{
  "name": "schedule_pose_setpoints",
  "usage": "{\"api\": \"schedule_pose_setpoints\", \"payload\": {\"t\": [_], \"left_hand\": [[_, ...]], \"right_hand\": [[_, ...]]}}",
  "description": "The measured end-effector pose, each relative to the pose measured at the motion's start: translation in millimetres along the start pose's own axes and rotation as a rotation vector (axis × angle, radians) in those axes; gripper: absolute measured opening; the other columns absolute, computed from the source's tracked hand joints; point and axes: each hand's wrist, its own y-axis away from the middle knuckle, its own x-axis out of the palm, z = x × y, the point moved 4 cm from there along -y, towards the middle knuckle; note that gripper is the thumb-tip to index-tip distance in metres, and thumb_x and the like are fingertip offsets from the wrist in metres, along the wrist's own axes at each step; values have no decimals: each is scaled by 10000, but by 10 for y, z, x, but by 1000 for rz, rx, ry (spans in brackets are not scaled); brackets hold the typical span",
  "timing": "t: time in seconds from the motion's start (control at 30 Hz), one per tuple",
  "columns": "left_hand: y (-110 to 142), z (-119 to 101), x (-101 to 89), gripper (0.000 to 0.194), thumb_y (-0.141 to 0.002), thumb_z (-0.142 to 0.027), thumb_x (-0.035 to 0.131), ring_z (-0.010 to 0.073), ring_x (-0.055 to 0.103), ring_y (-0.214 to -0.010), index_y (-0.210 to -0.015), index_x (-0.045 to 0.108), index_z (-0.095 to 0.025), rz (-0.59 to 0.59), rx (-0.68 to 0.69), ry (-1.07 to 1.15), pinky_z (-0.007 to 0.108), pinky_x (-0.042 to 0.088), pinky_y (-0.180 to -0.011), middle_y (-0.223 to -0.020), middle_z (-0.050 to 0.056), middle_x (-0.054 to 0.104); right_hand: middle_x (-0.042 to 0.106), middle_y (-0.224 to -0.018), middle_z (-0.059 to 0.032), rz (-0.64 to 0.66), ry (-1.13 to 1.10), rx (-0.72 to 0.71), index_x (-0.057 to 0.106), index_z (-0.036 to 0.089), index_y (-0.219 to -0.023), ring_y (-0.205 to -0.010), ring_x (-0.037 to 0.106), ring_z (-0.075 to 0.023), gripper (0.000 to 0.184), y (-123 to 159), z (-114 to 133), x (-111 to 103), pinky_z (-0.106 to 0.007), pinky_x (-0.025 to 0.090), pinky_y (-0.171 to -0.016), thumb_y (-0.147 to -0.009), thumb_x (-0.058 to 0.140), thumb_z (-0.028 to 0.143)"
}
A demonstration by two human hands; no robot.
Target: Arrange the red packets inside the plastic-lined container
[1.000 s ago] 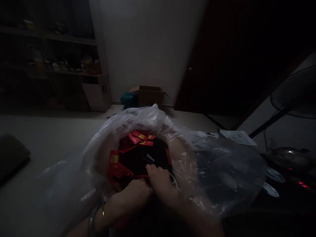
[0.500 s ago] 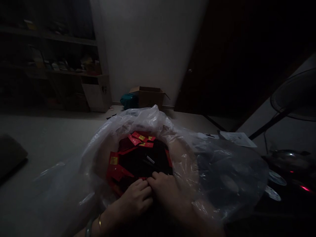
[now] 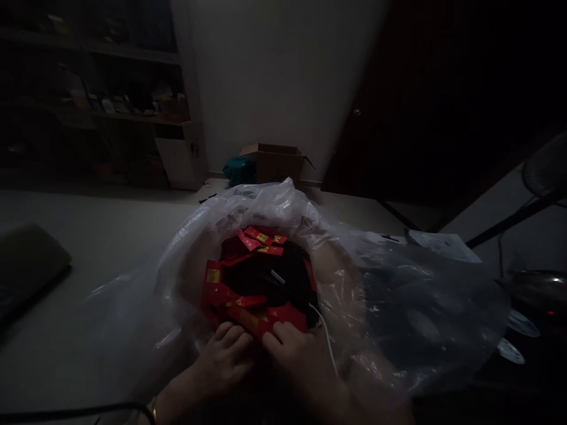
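My left hand [image 3: 227, 354] and my right hand [image 3: 292, 351] are side by side at the near edge of a black bundle [image 3: 257, 277], with curled fingers closed on a red piece with gold print [image 3: 250, 319]. Whether it is paper or cloth, I cannot tell in this dim light. More red pieces with gold patches [image 3: 214, 289] and small red labels [image 3: 263, 237] lie around the dark middle. Clear plastic sheeting [image 3: 274, 203] surrounds the bundle. A white cord [image 3: 328, 333] runs beside my right hand. My thumbs are largely hidden.
An open cardboard box [image 3: 281, 162] and a teal bag [image 3: 239, 171] stand by the wall. Cluttered shelves [image 3: 133, 112] fill the left. At right are a fan [image 3: 547, 171], a lidded pan [image 3: 540, 283] and patterned dishes [image 3: 522, 323]. A dark cable [image 3: 88, 410] crosses the lower left.
My hands have moved slightly apart, and the red piece now shows across the near side of the bundle. The white cord has come into sight. The view has shifted a little left.
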Motion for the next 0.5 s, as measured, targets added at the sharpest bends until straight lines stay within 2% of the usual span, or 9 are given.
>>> {"api": "schedule_pose_setpoints", "payload": {"t": [0.07,0.1,0.17,0.23,0.3,0.37,0.43,0.5], "left_hand": [[15,22,-129,301,-794,-502,566,186,487,-757,-752,586,-205,-30,-30,64,346,379,-729,-770,51,591],[18,42,-194,291,-793,-486,572,177,486,-719,-740,569,-200,-66,-56,94,337,381,-693,-744,47,590],[29,111,-290,180,-807,-343,579,156,487,-658,-711,528,-199,-165,-171,145,310,383,-640,-686,26,579],[58,221,-299,125,-803,-229,566,141,504,-620,-704,493,-204,-245,-402,223,283,403,-607,-647,3,562],[107,343,-225,77,-778,-220,570,139,545,-621,-776,494,-209,-286,-726,358,267,442,-593,-681,-4,578],[136,417,-124,194,-727,-260,587,152,592,-674,-892,500,-206,-305,-999,548,268,482,-609,-792,14,619],[118,450,-40,337,-683,-306,592,172,619,-744,-990,508,-193,-285,-1162,764,279,501,-639,-908,45,642],[77,469,17,409,-693,-354,563,180,623,-725,-1055,530,-168,-216,-1260,974,283,496,-630,-864,51,654]], "right_hand": [[566,-695,3,-45,-25,-45,547,216,-795,-624,521,-127,102,63,50,95,-240,281,-457,-888,524,181],[558,-680,6,-70,-37,-64,544,214,-784,-610,508,-125,109,90,67,127,-244,277,-461,-885,527,179],[547,-665,7,-108,-61,-109,541,209,-769,-597,490,-126,115,129,90,167,-256,269,-468,-878,534,172],[545,-670,3,-123,-79,-143,540,203,-755,-607,483,-128,127,146,99,196,-263,264,-477,-878,534,172],[541,-671,0,-128,-86,-171,540,198,-744,-615,477,-130,146,142,107,230,-265,260,-483,-888,522,179],[535,-661,-5,-139,-76,-183,541,195,-731,-618,475,-133,175,126,116,272,-269,252,-487,-901,501,186],[529,-647,-10,-151,-62,-185,541,192,-718,-618,473,-139,203,109,123,315,-275,243,-488,-912,483,206],[530,-647,-12,-148,-51,-182,545,191,-714,-620,475,-142,213,97,124,353,-280,245,-495,-915,477,213]]}}
